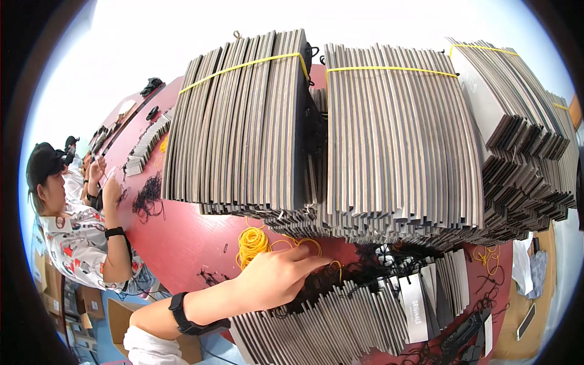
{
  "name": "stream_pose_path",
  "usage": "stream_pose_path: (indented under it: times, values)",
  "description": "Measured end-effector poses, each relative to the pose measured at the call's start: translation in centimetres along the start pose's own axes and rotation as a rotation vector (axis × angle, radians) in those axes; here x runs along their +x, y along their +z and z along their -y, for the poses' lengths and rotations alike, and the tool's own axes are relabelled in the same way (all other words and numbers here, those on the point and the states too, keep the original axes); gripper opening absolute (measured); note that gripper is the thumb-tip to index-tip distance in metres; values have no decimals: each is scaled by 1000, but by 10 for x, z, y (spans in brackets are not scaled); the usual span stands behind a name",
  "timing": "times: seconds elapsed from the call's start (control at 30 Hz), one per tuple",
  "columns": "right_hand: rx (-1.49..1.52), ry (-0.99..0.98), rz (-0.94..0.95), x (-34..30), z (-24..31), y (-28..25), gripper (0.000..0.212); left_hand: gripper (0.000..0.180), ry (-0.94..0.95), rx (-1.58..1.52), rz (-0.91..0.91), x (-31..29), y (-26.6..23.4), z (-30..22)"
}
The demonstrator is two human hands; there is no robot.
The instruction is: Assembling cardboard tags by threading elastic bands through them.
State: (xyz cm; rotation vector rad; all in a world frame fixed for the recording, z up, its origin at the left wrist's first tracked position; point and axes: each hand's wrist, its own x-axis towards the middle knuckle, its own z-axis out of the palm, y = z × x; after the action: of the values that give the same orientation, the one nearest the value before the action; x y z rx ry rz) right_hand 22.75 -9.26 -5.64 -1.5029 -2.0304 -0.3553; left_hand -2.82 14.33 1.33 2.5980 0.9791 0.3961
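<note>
From the lower left my left hand [277, 274] reaches over a row of grey card tags, a black band on its wrist. Its fingers are pressed together, pointing right, and a thin yellow rubber band [339, 271] curves at the fingertips. A bundle of yellow rubber bands [252, 245] lies just beyond the hand on the red table [176, 249]. Below the hand stands the row of tags [322, 331] on edge, with black cords tangled along its top. One pale tag [414, 309] with white print leans out toward me. My right hand is out of view.
Tall bundles of grey tags [237, 128], [401, 140] tied with yellow bands rise beyond my hand. More bundles [511, 91] stack at the right. A co-worker [79, 231] sits at the left side, hands raised. Black cords [148, 198] lie near them; a cardboard box [118, 319] stands below.
</note>
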Motion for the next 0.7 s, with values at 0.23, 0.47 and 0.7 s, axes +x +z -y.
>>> stream_pose_path:
  times: [0.23, 0.47, 0.7]
  values:
    - [-5, -7, -1, 0, -1, 3, 14, 64, 4, 442, 100, 3, 7, -6]
    - [-6, 1, -4, -1, -3, 5, 15, 59, -111, 279, 237, -36, -20, -3]
    - [-7, -3, -3, -1, -4, 6, 15, 15, -336, 97, -118, -44, -19, 20]
